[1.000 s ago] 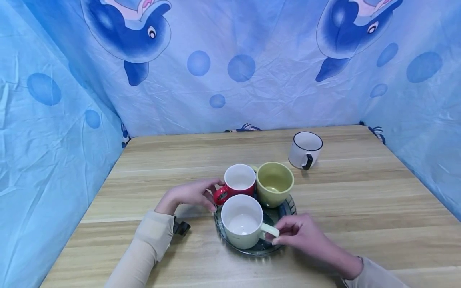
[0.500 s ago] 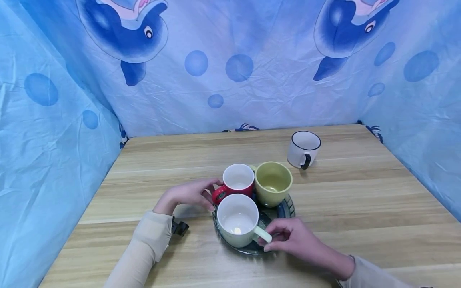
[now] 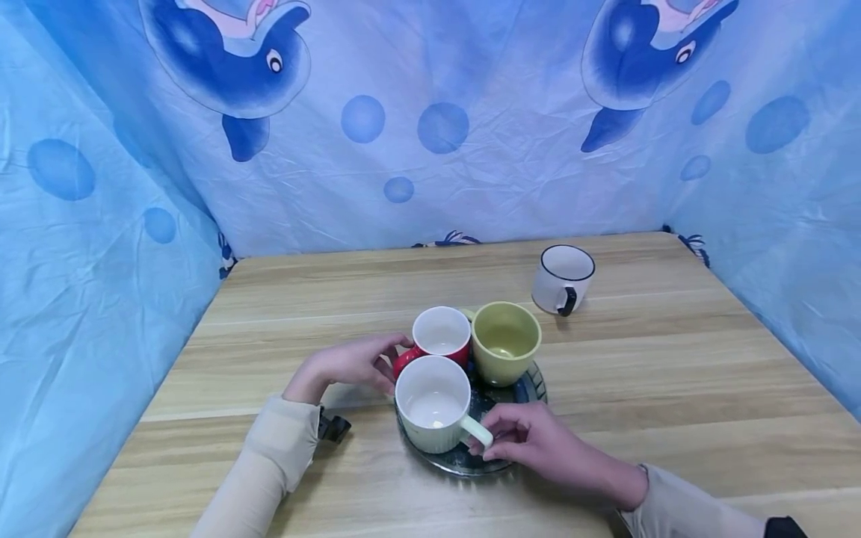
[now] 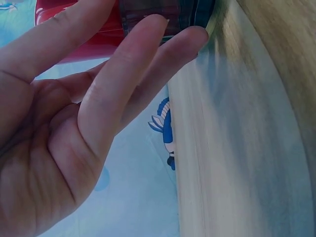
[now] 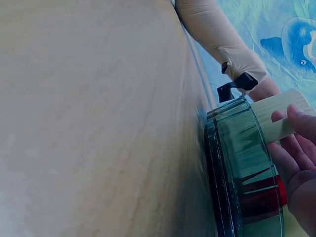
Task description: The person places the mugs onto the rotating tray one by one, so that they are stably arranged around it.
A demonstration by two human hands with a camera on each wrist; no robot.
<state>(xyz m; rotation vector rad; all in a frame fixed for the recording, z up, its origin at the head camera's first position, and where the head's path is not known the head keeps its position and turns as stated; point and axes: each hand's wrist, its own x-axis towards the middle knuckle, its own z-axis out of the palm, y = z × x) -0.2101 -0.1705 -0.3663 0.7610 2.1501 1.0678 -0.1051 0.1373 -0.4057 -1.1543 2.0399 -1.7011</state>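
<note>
My right hand (image 3: 541, 446) pinches the handle of a pale green mug (image 3: 430, 435) with a white inside. That mug stands upright at the front left of a round, dark greenish glass dish (image 3: 536, 382). Behind it are a red mug (image 3: 440, 332) with a white inside and a yellow-green mug (image 3: 503, 366), side by side over the dish. At the dish's left edge, my left hand (image 3: 350, 364) has its fingers loosely extended beside the red mug's handle. In the left wrist view, the left fingertips (image 4: 190, 42) lie against the dish's side; exact contact with the red mug is unclear.
A white mug (image 3: 554, 291) with a black rim and handle stands behind and right of the dish. The wooden table (image 3: 673, 373) is bordered at the back and sides by blue cloth (image 3: 430, 194) with cartoon dolphins. A small black device (image 3: 332, 428) sits at the left wrist.
My right hand has shifted the pale green mug leftward in the dish, bringing it closer to the left hand and in front of the red mug. The left hand stays put.
</note>
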